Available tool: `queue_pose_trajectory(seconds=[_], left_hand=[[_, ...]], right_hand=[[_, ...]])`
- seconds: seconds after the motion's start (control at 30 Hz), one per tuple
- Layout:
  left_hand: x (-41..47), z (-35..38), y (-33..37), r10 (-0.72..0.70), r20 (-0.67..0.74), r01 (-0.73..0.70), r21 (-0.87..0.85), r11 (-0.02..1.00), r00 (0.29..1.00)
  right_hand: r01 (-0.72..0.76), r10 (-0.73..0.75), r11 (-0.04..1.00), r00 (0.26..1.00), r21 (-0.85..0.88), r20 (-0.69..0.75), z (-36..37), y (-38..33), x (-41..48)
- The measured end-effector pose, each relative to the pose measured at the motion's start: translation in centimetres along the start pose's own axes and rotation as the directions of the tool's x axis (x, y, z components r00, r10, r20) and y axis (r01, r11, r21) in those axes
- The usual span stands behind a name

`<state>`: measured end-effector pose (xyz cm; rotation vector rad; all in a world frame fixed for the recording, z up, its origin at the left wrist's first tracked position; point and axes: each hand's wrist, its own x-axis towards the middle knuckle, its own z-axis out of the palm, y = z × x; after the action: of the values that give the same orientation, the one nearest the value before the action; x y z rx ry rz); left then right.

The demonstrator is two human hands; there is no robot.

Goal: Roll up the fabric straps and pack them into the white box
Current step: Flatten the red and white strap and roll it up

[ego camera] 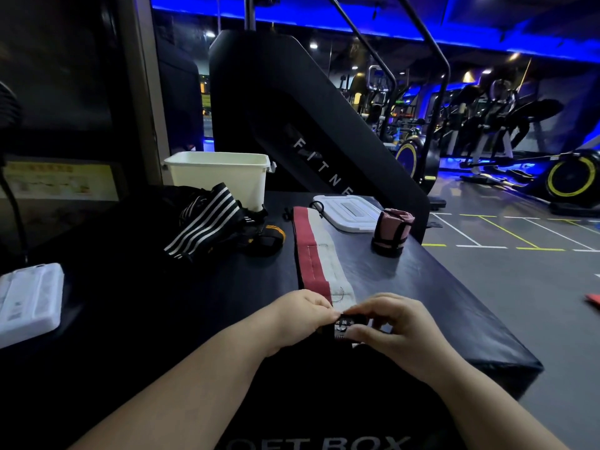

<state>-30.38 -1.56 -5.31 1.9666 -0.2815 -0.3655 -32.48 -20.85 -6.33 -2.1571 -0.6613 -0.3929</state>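
A red and white fabric strap (316, 254) lies flat on the black padded box top (194, 287), running away from me. Its near end, with a black patch, is pinched by both hands: my left hand (298, 316) grips the left side and my right hand (389, 323) grips the right side. A pink and black strap (393, 232), rolled up, stands upright at the right. A pile of black and white striped straps (207, 219) lies at the back left, with a black and yellow one (269, 238) beside it. The white box (220, 177) stands open behind the pile.
The white lid (349, 212) lies flat to the right of the box. A white flat device (29, 300) rests at the left edge. The padded top drops off to the gym floor (519, 287) on the right. Black exercise machines stand behind.
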Motion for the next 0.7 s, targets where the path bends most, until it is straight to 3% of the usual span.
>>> queue_pose_trajectory(seconds=[0.1,0.2,0.3,0.47,0.7], left_hand=[[0.0,0.0,0.0,-0.004,-0.028,0.006,0.077,0.997,1.000],[-0.1,0.0,-0.2,0.122,-0.106,-0.095,0.234,0.968,0.987],[-0.3,-0.4,-0.2,0.241,-0.097,-0.229,0.119,0.966,0.966],[-0.6,-0.9,-0.5,0.262,-0.026,-0.260,0.045,0.964,0.965],[-0.7,-0.7,-0.6,0.349,-0.100,-0.320,0.230,0.919,0.932]], right_hand=[[-0.003,0.004,1.000,1.000,-0.026,0.004,0.2,0.2,0.1],[-0.031,0.031,0.999,0.999,-0.011,-0.010,0.4,0.8,0.2],[-0.061,0.061,0.998,0.998,-0.008,-0.020,0.7,1.2,0.2],[-0.081,0.081,0.997,0.996,-0.009,-0.027,0.9,1.5,0.3],[-0.183,0.184,0.981,0.983,0.069,-0.002,1.3,1.9,0.6]])
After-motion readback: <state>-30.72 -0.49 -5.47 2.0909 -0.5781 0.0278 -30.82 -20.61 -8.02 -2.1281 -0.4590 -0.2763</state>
